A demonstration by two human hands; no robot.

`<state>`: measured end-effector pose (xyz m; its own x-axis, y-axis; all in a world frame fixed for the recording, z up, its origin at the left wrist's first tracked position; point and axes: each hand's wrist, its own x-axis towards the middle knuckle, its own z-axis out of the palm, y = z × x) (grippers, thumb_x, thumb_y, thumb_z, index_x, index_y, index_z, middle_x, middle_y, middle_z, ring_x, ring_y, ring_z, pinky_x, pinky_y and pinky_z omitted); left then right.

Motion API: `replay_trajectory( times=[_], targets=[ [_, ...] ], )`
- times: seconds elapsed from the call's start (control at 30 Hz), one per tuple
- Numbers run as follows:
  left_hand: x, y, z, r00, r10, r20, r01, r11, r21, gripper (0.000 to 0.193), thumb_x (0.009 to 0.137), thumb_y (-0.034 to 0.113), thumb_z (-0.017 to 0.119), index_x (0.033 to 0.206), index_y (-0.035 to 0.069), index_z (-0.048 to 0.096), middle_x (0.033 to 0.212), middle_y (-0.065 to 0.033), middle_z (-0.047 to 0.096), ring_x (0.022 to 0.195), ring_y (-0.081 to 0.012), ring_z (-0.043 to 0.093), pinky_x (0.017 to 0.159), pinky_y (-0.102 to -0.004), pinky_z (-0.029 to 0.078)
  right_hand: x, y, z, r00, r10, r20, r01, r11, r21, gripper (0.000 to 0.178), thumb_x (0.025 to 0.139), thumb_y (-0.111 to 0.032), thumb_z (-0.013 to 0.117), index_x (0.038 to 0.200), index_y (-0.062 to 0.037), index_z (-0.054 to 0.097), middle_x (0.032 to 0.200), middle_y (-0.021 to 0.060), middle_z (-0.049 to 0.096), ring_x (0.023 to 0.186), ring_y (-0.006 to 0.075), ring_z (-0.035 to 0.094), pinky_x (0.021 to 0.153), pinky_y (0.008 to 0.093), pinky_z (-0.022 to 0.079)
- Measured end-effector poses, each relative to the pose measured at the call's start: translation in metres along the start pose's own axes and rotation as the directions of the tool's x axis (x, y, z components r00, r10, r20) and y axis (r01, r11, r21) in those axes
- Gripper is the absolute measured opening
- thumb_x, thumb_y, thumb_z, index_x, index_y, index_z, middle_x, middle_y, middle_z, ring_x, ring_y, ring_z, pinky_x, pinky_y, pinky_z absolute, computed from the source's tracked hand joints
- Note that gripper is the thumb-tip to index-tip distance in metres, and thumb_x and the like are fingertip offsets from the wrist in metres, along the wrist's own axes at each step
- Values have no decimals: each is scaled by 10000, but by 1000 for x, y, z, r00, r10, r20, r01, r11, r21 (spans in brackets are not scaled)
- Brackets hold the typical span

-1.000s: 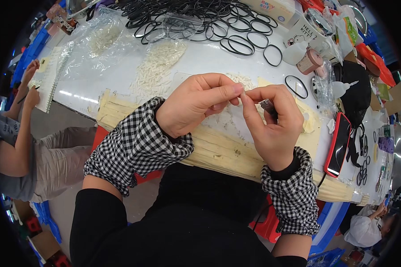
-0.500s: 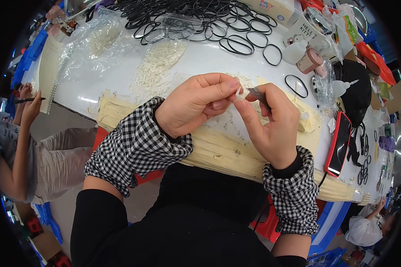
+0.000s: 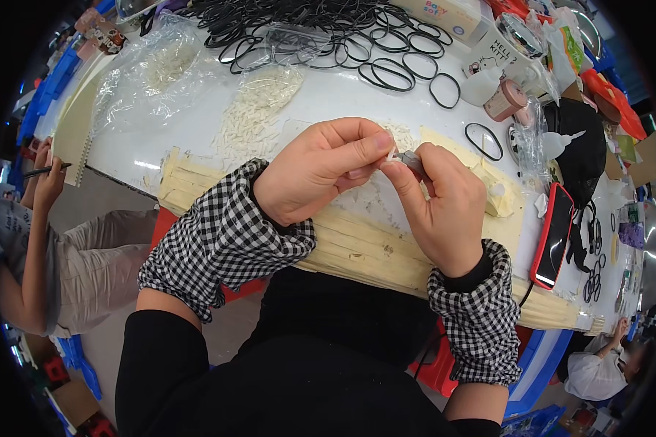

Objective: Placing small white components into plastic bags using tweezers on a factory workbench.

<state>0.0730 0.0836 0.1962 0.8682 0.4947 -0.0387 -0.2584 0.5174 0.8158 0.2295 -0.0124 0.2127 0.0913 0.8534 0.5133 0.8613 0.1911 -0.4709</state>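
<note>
My left hand [image 3: 317, 169] is closed, pinching a small white piece [image 3: 391, 155] between thumb and fingertips above the near edge of the table. Gripped in my right hand [image 3: 444, 200] is a small grey metal blade [image 3: 411, 160], its tip up against the white piece. The right thumb presses close to the piece from below. Fingers hide most of both items. Behind my hands, many similar white pieces [image 3: 248, 131] lie loose in a heap, spilling from a clear plastic bag [image 3: 273, 84].
Yellowish tape [image 3: 342, 247] covers the table's near edge. Black rubber rings [image 3: 291, 29] pile up at the back. On the right are a red-cased phone [image 3: 554, 234], a pink jar [image 3: 506, 100] and a squeeze bottle [image 3: 557, 143]. A person at left holds a pen [image 3: 45, 170] beside a notebook [image 3: 80, 135].
My right hand has shifted slightly left and turned, bringing the blade nearer the white piece. The left hand is almost still.
</note>
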Motion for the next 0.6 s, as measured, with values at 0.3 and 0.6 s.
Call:
replay_trajectory(
  times=[0.3,0.6],
  targets=[
    [-1,1,1,1000,4,4,-4,1000,19,167,982,197,490,928,53,554,782,43,484,636,-37,333,594,-171,320,0,1,3,999,-16,-42,16,1000,14,383,822,-356,683,655,-58,510,578,47,502,470,213,493,420,317,373],
    [-1,4,-3,999,6,-38,-7,1000,-14,200,978,206,447,873,51,518,806,21,487,642,-45,355,581,-188,322,1,-3,-2,999,15,45,-16,1000,6,319,814,-313,697,716,-57,534,628,48,529,514,208,524,447,315,399]
  ],
)
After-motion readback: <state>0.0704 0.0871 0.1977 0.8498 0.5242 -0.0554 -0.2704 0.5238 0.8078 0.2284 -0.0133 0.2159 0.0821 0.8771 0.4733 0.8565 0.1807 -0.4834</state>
